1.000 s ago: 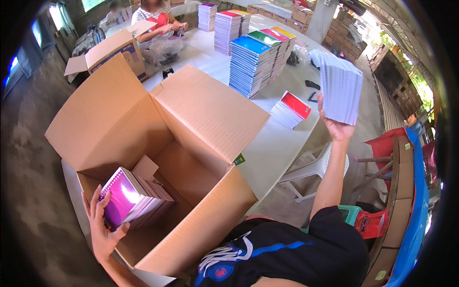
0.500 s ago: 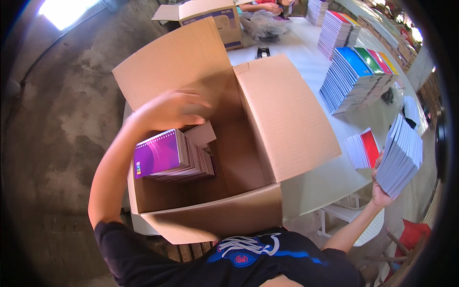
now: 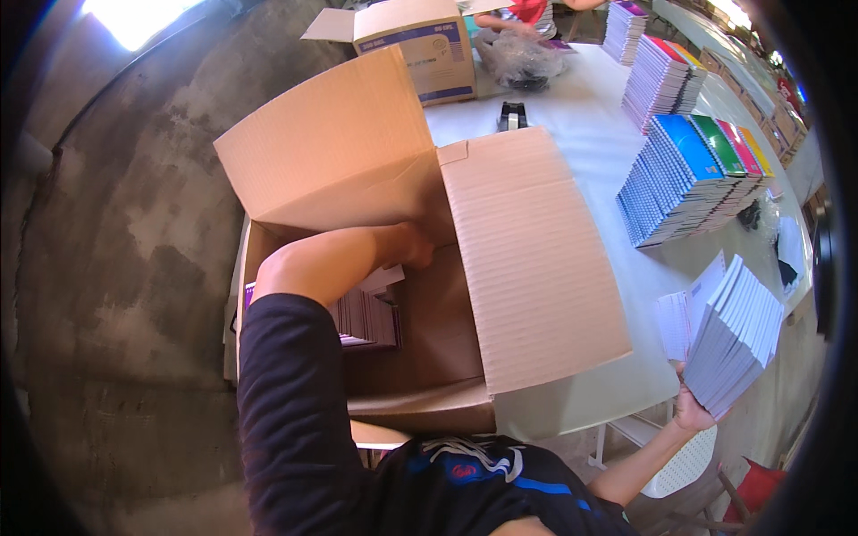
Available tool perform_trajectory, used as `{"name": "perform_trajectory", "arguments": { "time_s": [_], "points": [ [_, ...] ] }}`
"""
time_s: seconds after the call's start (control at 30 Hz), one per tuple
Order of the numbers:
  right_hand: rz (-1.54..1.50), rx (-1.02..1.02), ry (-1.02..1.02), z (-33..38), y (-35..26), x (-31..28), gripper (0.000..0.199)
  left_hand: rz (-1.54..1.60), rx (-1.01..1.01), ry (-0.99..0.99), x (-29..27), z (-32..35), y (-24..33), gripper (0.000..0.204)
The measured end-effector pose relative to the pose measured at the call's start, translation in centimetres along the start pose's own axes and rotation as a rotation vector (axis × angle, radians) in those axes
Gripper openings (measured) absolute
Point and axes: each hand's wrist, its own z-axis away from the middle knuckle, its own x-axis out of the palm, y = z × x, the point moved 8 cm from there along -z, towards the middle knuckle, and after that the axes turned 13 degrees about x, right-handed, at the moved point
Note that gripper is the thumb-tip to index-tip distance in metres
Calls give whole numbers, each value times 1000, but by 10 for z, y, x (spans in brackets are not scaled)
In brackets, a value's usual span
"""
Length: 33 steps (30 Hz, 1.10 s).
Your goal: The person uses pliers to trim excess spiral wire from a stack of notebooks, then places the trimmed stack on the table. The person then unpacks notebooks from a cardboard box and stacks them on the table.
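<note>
A large open cardboard box (image 3: 554,268) sits in front of me with its flaps spread. My left hand (image 3: 416,245) reaches down inside it, near the far wall. Its fingers are blurred and mostly hidden, so their grip does not show. Under my left forearm, a row of purple-covered spiral notebooks (image 3: 366,322) stands in the box's left side, partly covered by my arm. Off to the right, my right hand (image 3: 692,409) is closed around the lower end of a stack of notebooks (image 3: 735,344), page edges showing. A smaller notebook pile (image 3: 673,323) rests on the table just behind that stack.
Blue, green, pink and yellow spiral notebooks (image 3: 688,179) stand in stacks on the white table (image 3: 572,393), with more stacks (image 3: 661,80) beyond. A black tape dispenser (image 3: 512,117), a plastic bag (image 3: 518,55), a second box (image 3: 420,55) and another person's arm (image 3: 509,25) are farther back.
My left hand has dropped from above the notebooks deeper into the box, toward its far wall. My right hand keeps hold of its notebook stack, now slightly lower in view.
</note>
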Motion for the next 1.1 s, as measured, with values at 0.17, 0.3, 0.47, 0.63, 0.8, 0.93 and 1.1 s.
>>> {"name": "perform_trajectory", "arguments": {
  "time_s": [0.17, 0.3, 0.47, 0.63, 0.8, 0.93, 1.1],
  "points": [
    [-26, 24, 17, -4, 9, 4, 58, 41, -6, -21, 13, -2, 1, 20],
    [11, 12, -2, 0, 8, -1, 59, 90, -29, -34, 10, -4, 2, 18],
    [-37, 31, -93, 1, 13, 7, 60, -151, 164, -173, 22, -15, 16, 21],
    [-47, 16, -86, 10, 11, 3, 60, -163, 113, 71, 31, -9, 12, 25],
    [-30, -5, -54, 17, 6, -1, 60, 60, -129, 155, 14, 11, -9, 20],
    [-18, 11, -137, 17, 10, 12, 60, -37, 14, 170, -17, 51, -3, 16],
    [-42, -35, -152, 13, 11, 16, 60, 158, 28, 607, -157, 210, 32, 15]
  ]
}}
